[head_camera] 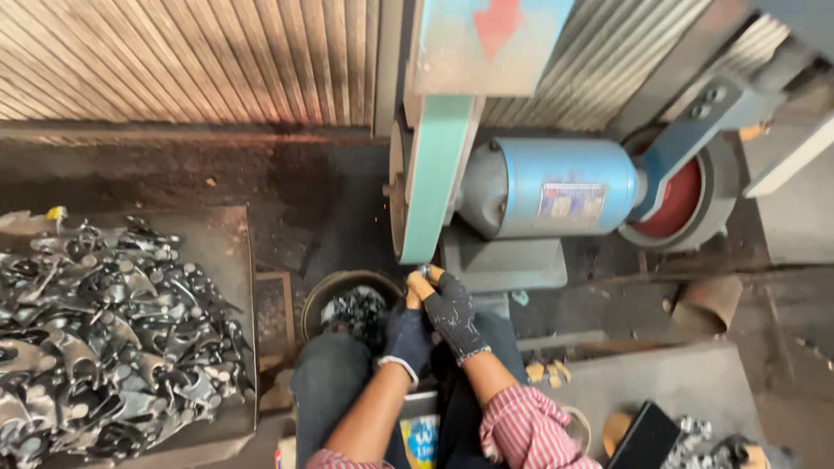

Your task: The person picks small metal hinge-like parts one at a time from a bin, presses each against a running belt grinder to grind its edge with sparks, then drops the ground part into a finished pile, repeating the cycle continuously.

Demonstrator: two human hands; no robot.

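The sanding belt (437, 174) is pale green, the motor (556, 187) beside it is light blue with a grey end cap, and the wheel (682, 200) at its far end is red within a grey guard. The left hand (407, 337) wears a dark navy glove with a white cuff, while the right hand (450, 311) wears a black, white-speckled glove with what look like orange fingertips, and its sleeve (526, 430) is striped red and white. The heap of metal parts (104, 339) gleams silver and black on a dull grey tray (234, 252), and the wall (200, 61) behind is ribbed beige.
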